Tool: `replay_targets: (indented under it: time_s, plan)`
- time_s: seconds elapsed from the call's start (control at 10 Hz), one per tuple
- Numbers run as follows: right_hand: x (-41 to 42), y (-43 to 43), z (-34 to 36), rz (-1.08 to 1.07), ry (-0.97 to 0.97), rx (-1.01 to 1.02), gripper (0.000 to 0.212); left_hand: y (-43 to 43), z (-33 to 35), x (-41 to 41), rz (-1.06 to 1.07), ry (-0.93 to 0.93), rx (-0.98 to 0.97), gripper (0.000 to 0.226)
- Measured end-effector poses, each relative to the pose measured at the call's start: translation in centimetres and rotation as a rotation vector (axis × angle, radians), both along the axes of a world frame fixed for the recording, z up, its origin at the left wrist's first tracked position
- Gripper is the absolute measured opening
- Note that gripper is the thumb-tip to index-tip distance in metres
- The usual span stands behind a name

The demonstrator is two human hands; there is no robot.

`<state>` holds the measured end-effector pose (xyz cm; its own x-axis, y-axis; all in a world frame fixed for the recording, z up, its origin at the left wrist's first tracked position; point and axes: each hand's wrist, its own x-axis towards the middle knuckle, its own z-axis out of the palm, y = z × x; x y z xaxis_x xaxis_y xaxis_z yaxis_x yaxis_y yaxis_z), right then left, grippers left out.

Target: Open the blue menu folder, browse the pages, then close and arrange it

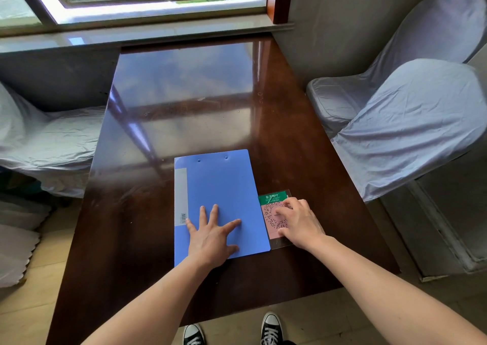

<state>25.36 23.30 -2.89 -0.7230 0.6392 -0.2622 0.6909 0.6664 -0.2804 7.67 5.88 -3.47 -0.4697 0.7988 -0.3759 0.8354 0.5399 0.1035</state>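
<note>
Blue plastic menu folder (221, 199) lying closed and flat on the glossy dark brown wooden table (184, 107), held down by two bare hands.

At the far left a chair draped in pale grey fabric (39, 139) is seen beside the table. The folder is placed near the table's front edge, a grey label strip along its left side. The left hand (210, 239) is pressed palm-down on the folder's lower cover, fingers spread apart. Just beside the folder's right edge, a pink and green QR-code card in a clear stand (272, 213) is touched by the right hand (297, 223), fingers loosely curled on it. Two more covered chairs (395, 123) are seen at right.
</note>
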Motion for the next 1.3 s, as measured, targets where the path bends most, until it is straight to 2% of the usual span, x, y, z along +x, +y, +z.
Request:
replay_targets:
  time_s: [0.3, 0.8, 1.3]
  plan:
    - [0.3, 0.0, 0.1, 0.012, -0.040, 0.005, 0.057, 0.1, -0.1, 0.0, 0.008, -0.004, 0.005, 0.074]
    - [0.5, 0.0, 1.1, -0.022, 0.029, 0.021, 0.055, -0.4, 0.3, -0.2, 0.008, -0.016, 0.048, 0.074]
    - [-0.2, -0.6, 2.4, 0.000, 0.055, 0.025, 0.050, -2.0, 2.6, -0.9, 0.006, 0.079, 0.105, 0.067]
